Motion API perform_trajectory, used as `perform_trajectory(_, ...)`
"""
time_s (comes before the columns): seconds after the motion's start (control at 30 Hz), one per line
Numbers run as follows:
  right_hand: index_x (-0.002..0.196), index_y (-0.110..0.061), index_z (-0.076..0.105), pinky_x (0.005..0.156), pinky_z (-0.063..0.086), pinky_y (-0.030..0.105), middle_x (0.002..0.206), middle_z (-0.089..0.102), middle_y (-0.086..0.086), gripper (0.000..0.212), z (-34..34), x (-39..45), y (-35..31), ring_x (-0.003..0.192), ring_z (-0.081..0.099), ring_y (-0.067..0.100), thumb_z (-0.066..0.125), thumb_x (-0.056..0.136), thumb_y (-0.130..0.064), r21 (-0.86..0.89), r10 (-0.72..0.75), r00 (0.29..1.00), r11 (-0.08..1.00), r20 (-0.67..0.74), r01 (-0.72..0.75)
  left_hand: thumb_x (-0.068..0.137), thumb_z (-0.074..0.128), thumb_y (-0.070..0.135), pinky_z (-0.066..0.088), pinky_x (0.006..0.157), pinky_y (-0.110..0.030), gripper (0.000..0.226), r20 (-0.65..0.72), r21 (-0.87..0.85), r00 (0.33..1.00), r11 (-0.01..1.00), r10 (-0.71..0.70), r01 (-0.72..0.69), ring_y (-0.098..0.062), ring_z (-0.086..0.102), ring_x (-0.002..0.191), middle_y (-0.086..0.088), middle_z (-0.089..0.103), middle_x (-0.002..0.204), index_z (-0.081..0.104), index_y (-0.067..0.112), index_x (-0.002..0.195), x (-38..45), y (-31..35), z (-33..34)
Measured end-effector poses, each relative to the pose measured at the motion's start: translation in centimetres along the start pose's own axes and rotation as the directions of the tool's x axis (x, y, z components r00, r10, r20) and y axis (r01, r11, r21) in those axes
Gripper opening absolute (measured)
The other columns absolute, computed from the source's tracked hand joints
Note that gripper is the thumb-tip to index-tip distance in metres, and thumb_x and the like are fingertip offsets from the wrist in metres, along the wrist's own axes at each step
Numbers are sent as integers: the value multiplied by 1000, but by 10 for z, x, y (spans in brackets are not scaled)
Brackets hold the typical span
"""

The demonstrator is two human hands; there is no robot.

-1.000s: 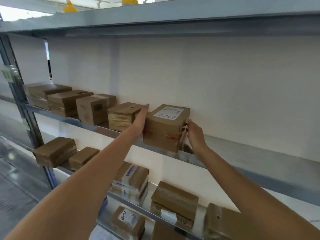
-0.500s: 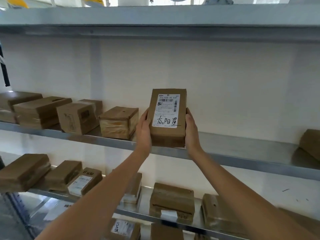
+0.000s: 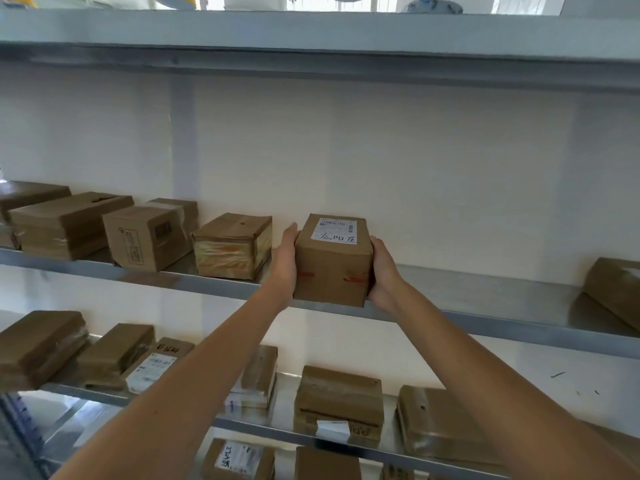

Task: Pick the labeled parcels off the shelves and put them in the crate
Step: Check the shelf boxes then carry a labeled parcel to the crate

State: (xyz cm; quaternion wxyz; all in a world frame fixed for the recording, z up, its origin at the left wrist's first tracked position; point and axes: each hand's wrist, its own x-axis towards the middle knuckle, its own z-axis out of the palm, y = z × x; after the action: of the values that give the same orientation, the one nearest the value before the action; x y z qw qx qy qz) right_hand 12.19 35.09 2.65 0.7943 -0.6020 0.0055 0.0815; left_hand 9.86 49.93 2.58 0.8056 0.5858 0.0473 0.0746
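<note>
A brown cardboard labeled parcel (image 3: 330, 271) with a white label and handwriting on its top is held between both my hands at the front edge of the middle shelf (image 3: 485, 327). My left hand (image 3: 287, 259) grips its left side and my right hand (image 3: 382, 271) grips its right side. The parcel's bottom edge is level with the shelf lip; I cannot tell whether it rests on the shelf. No crate is in view.
Several brown boxes (image 3: 232, 245) line the middle shelf to the left, and one box (image 3: 616, 289) lies at the far right. The lower shelf (image 3: 287, 427) carries several parcels, some with white labels (image 3: 149, 370). An upper shelf (image 3: 311, 32) runs overhead.
Half a second ago the parcel was tipped up with its label facing me. It is now level, label upward, and lower, still held in both hands.
</note>
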Motion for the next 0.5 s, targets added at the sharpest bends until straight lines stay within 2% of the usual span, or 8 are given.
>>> perform_trajectory(0.13,113,-29,67,79,54,35,119,70,5,44,-1,-7,-1,100,66,18,30,103,-51,20,3,1000,1000,5,-3,95,35,62,55,75,-31,46,-49,7,999,1000,-4,5,-15,68,89,-4,73,101,70,31,95,-9,3,6)
perform_trajectory(0.17,124,-29,60,92,50,37,129,64,3,41,-3,-8,-3,113,61,18,31,104,-49,22,-33,997,999,-66,35,97,38,56,56,77,-28,40,-110,-25,993,998,49,-52,-11,68,90,-1,73,102,69,30,98,-9,6,3)
perform_trajectory(0.2,138,-28,49,107,39,37,144,52,0,42,-5,-7,-7,130,49,17,32,104,-46,-11,-113,984,994,-141,113,99,41,47,54,84,-23,33,-196,-16,970,988,146,-152,-7,67,97,2,71,105,67,27,105,-9,12,-2)
perform_trajectory(0.23,149,-25,38,117,27,36,155,39,-2,47,-7,-6,-10,141,36,15,33,105,-43,-113,-221,955,973,-198,202,100,42,38,49,94,-22,31,-264,69,916,953,302,-294,-9,62,109,3,67,113,64,23,116,-6,19,-12)
perform_trajectory(0.3,153,-26,31,121,16,31,160,29,-7,49,-9,-8,-13,146,25,10,35,105,-37,-299,-420,885,886,-199,353,102,39,21,46,101,-25,30,-311,207,794,853,522,-480,-16,56,116,-1,60,122,57,11,125,1,33,-36)
perform_trajectory(0.37,152,-29,33,114,15,19,158,30,-12,46,-3,-20,-14,145,25,6,35,106,-33,-385,-548,820,801,-164,458,100,38,11,50,98,-33,26,-399,215,722,823,565,-526,-19,60,106,-5,63,113,59,10,116,9,47,-58)
perform_trajectory(0.43,152,-29,33,111,16,13,159,29,-12,45,11,-35,-14,143,24,1,37,106,-29,-451,-674,729,690,-116,566,99,38,11,50,94,-38,24,-481,188,676,818,559,-543,-16,61,94,-3,65,102,60,14,107,16,60,-77)
perform_trajectory(0.5,151,-26,34,121,16,23,161,27,-8,46,35,-49,-15,147,20,3,38,105,-28,-532,-804,595,503,1,681,98,39,13,49,93,-36,22,-499,179,666,817,555,-548,-13,58,91,3,64,95,61,16,103,22,70,-92)
